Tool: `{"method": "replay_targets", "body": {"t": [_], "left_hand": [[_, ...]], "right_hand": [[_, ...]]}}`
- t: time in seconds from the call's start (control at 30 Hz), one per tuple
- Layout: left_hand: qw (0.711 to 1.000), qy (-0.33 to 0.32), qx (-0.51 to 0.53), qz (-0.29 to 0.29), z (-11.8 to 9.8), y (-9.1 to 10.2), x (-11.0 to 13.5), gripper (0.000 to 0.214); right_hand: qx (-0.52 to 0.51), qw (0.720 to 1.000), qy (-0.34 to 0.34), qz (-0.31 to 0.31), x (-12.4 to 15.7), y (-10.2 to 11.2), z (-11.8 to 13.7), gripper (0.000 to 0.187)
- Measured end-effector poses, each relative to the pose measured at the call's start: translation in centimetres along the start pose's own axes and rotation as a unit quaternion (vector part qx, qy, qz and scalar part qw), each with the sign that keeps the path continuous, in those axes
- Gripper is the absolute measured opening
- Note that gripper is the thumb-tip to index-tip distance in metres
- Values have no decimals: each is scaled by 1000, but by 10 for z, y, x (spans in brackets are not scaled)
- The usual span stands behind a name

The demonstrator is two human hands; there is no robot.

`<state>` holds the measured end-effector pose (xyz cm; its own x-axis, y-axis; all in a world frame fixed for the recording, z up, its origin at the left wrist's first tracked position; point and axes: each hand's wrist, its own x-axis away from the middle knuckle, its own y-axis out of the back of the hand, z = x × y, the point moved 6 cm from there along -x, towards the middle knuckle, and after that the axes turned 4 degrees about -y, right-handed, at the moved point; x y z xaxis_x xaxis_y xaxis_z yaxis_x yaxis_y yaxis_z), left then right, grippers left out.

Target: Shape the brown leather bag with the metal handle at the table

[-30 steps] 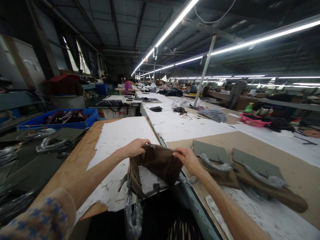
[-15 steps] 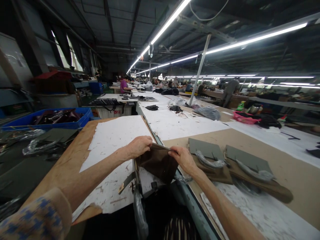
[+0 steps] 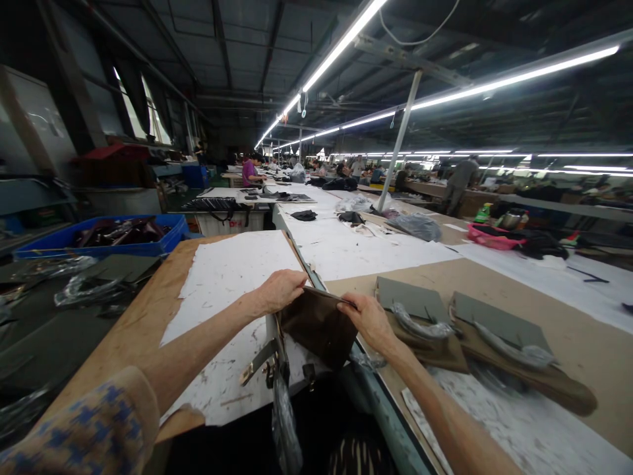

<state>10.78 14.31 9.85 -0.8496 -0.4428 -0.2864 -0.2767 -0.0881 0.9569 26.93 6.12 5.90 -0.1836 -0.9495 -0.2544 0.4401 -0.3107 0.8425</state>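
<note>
Between my hands hangs a brown bag at the table's near edge, its upper edge stretched taut. My left hand is closed on the left end of that edge. At the other end, my right hand pinches the edge between thumb and fingers. Below my left hand dangle a strap with metal fittings and a plastic-wrapped handle. The bag's lower part rests near my dark-clothed lap, and its inside is hidden from view.
Two similar bags with grey-green flaps and wrapped handles lie on the brown paper to the right. Left are a blue crate and dark bag pieces. A white pole rises from the table. A person in purple sits farther back.
Both hands keep their hold on the bag's edge. The view has shifted slightly, so everything appears a little further right, and the strap below has swung a bit.
</note>
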Motion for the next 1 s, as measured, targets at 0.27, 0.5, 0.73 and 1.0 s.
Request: {"method": "replay_targets", "body": {"t": [0.27, 0.5, 0.73, 1.0], "left_hand": [[991, 0, 136, 15, 13, -4, 12, 40], [972, 35, 212, 90, 21, -12, 14, 18], [960, 30, 264, 82, 17, -14, 8, 21], [987, 18, 147, 62, 13, -9, 7, 25]], "right_hand": [[-42, 999, -14, 17, -5, -2, -3, 23], [-41, 998, 6, 46, -13, 4, -5, 23], [-82, 993, -23, 79, -24, -3, -25, 25], [-73, 995, -24, 69, -20, 0, -17, 23]]}}
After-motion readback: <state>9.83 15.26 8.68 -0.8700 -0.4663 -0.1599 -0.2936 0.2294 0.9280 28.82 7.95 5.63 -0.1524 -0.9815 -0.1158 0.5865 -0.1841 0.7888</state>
